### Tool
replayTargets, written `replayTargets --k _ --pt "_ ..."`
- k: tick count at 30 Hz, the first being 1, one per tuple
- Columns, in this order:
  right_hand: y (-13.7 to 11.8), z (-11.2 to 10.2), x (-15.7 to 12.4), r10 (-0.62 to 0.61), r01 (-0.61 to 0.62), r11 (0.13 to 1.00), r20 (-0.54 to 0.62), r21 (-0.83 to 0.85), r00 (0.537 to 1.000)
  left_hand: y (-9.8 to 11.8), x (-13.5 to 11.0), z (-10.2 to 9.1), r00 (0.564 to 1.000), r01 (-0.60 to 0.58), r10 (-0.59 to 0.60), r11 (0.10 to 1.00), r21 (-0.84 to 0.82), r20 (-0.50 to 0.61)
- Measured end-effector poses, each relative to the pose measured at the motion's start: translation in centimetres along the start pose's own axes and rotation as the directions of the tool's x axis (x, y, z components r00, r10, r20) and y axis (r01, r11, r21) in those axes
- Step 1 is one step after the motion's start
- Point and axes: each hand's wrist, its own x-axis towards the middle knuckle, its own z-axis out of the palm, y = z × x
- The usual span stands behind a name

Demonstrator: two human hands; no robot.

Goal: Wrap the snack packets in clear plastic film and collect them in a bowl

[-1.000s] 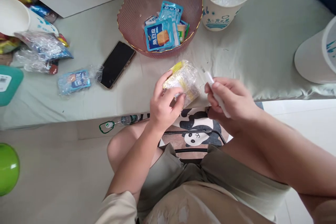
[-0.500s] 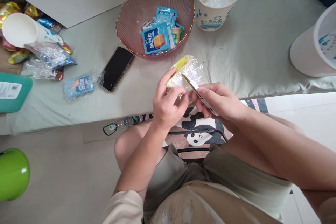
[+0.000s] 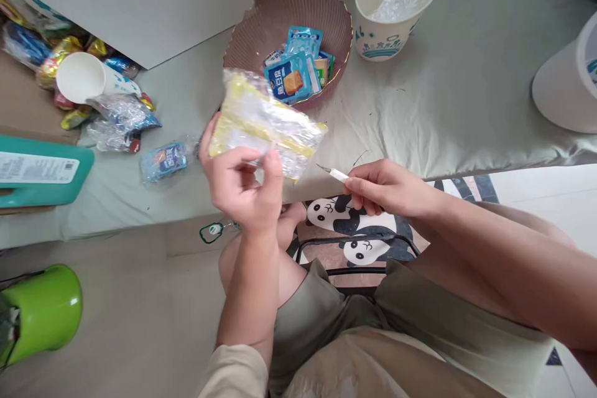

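Note:
My left hand (image 3: pixel 242 183) grips a clear plastic packet with yellow stripes (image 3: pixel 263 124), lifted up over the surface's near edge and in front of the pink ribbed bowl (image 3: pixel 261 37). My right hand (image 3: pixel 387 186) pinches a small white-handled knife (image 3: pixel 333 173), its thin blade pointing left towards the packet and a short gap away from it. The bowl holds several blue snack packets (image 3: pixel 291 74).
A paper cup with crumpled plastic (image 3: pixel 394 3) stands right of the bowl; another cup lies at the far right (image 3: pixel 566 81). Left are a blue packet (image 3: pixel 163 160), crumpled wrappers (image 3: pixel 119 118), a tipped cup (image 3: pixel 88 78), a teal box (image 3: pixel 41 171) and a green container (image 3: pixel 40 314).
My left hand has lifted the packet up and to the left, away from the blade. My right hand has drawn the knife back and lowered it. The phone is now hidden behind the packet.

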Motion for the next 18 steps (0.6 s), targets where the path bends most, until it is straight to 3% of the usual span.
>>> replayTargets --k 2,4,5,7,9,12,14,16,17,18 --pt "-0.1 -0.6 -0.3 -0.036 0.027 0.989 -0.053 -0.148 0.998 -0.4 0.7 -0.4 0.996 -0.08 0.074 0.989 -0.123 -0.05" --pt "-0.1 -1.6 -0.5 -0.186 0.102 0.932 -0.219 -0.348 0.958 -0.9 1.1 -0.7 0.995 -0.075 0.09 0.961 -0.265 0.043" --pt "-0.1 -2.3 -0.6 -0.282 0.11 0.881 -0.323 -0.461 0.903 -1.1 1.1 -0.7 0.989 -0.011 0.058 0.949 -0.315 0.139" --pt "0.1 -3.8 -0.5 -0.417 0.013 0.775 -0.496 -0.632 0.762 -1.3 0.7 -0.7 0.947 0.142 -0.024 0.926 -0.349 0.321" --pt "0.5 -5.3 -0.2 -0.412 -0.164 0.724 -0.61 -0.67 0.677 -1.2 0.0 -0.7 0.878 0.274 -0.095 0.904 -0.329 0.469" --pt "1.4 -7.4 0.3 -0.297 -0.359 0.685 -0.693 -0.634 0.657 -0.8 -1.1 -0.4 0.717 0.482 -0.203 0.835 -0.265 0.666" --pt "2.0 -8.4 0.5 -0.334 -0.396 0.669 -0.731 -0.628 0.595 -0.6 -1.5 -0.1 0.601 0.598 -0.26 0.774 -0.209 0.755" --pt "2.4 -8.7 0.4 -0.475 -0.31 0.689 -0.732 -0.655 0.489 -0.4 -1.6 0.3 0.522 0.663 -0.291 0.729 -0.167 0.802" --pt "2.5 -8.5 0.4 -0.548 -0.194 0.706 -0.699 -0.681 0.459 -0.4 -1.7 0.5 0.5 0.675 -0.296 0.721 -0.153 0.814" --pt "2.6 -8.1 0.3 -0.605 -0.03 0.716 -0.642 -0.698 0.471 -0.5 -1.7 0.7 0.491 0.674 -0.292 0.724 -0.146 0.821"
